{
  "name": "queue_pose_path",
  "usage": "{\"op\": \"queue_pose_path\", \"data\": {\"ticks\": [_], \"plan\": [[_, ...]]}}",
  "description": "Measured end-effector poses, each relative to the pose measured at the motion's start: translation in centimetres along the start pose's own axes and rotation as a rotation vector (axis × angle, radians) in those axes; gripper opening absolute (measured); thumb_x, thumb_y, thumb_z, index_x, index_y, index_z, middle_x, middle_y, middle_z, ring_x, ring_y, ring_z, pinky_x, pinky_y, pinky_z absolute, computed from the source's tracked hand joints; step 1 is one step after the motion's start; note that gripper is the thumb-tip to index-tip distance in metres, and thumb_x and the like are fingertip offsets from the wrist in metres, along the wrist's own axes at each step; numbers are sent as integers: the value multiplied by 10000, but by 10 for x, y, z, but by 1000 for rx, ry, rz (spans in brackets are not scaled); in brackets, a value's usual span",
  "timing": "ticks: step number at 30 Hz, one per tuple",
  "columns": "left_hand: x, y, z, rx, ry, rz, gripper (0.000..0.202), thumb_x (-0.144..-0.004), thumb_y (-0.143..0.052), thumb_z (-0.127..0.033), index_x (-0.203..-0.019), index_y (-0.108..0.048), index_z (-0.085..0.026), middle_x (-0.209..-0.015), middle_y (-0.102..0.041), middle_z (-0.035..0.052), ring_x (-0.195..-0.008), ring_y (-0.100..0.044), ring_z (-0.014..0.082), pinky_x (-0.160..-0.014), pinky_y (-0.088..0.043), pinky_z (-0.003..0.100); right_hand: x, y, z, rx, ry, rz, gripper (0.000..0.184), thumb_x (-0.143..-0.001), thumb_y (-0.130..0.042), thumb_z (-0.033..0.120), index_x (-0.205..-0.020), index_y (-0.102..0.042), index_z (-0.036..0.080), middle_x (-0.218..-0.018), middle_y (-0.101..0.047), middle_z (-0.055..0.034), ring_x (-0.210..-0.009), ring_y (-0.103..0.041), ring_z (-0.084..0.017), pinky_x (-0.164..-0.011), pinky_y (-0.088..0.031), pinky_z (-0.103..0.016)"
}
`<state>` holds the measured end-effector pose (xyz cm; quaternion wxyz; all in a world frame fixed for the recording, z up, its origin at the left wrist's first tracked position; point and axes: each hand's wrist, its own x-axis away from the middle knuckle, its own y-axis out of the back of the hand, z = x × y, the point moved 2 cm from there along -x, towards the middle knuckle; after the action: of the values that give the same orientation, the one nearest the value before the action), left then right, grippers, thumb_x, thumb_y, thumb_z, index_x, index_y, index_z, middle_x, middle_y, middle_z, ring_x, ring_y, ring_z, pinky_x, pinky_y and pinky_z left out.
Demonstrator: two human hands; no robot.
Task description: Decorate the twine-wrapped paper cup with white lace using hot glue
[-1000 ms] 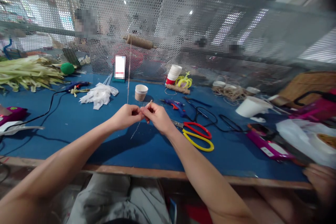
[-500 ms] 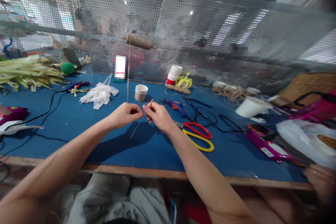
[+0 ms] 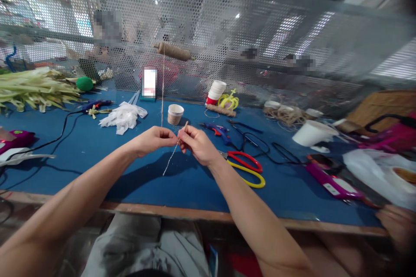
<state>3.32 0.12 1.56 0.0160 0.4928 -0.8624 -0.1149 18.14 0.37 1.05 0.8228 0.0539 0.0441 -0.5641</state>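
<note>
My left hand (image 3: pixel 157 140) is closed in a pinch on thin twine (image 3: pixel 163 91), which runs down from a spool (image 3: pixel 175 52) mounted on the perforated metal screen. Right beside it, fingertips almost touching, my right hand (image 3: pixel 198 143) grips a thin wire-like stem (image 3: pixel 169 162). Its pale lower end slants down to the left, and a brownish tip shows above my fingers. The exact point where twine meets stem is hidden by fingertips. Behind both hands stands a small white paper cup (image 3: pixel 175 114) with a brown wrapped lower part.
Scissors (image 3: pixel 250 169) with red and yellow handles lie by my right forearm. A blue glue gun (image 3: pixel 219 132) and cords are beyond. White strips (image 3: pixel 123 117) and pale husks (image 3: pixel 35 88) are left; stacked cups (image 3: pixel 216 91) stand behind. A person's hand (image 3: pixel 396 225) is at far right.
Both hands stay close together in a pinch, the left slightly nearer the right. The hanging twine has shifted a little to the right, and the stem's lower end looks thicker and twisted.
</note>
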Motion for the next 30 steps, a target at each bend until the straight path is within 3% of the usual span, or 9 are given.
{"op": "queue_pose_path", "data": {"ticks": [5,13,16,21,30], "plan": [[1,1,-5,-81,-63,-7,130,-688,-574,-251,-702,-595,-123,-677,-605,0,-610,-490,78,-619,-378,221,1,-2,0,-92,-62,-17,348,-620,-674,457,-663,-491,164,-535,-495,55,-449,-454,-56,-423,-357,-192],[0,-5,-6,-189,-157,-141,150,-683,-547,-263,-682,-572,-115,-622,-560,-3,-545,-440,70,-547,-352,212,2,-2,2,-145,-56,-37,351,-614,-681,457,-659,-495,163,-524,-492,56,-448,-446,-54,-424,-354,-193],[1,-5,-6,-294,-151,-185,123,-679,-531,-239,-663,-560,-121,-581,-520,-18,-517,-396,63,-503,-321,199,2,-1,2,-54,-7,-67,355,-631,-661,474,-649,-487,166,-520,-483,57,-443,-442,-57,-420,-357,-197],[4,-5,-12,-443,-136,-162,104,-676,-504,-213,-640,-551,-127,-558,-508,-28,-516,-405,66,-497,-319,190,0,0,0,189,57,-119,364,-675,-608,498,-625,-463,169,-494,-465,56,-430,-436,-63,-425,-370,-204],[0,-7,-1,-335,-45,-172,193,-661,-535,-298,-571,-503,-130,-508,-452,-40,-486,-352,61,-463,-265,196,2,-1,1,389,131,-166,346,-718,-561,494,-631,-469,171,-478,-459,53,-410,-430,-75,-420,-358,-215]]}}
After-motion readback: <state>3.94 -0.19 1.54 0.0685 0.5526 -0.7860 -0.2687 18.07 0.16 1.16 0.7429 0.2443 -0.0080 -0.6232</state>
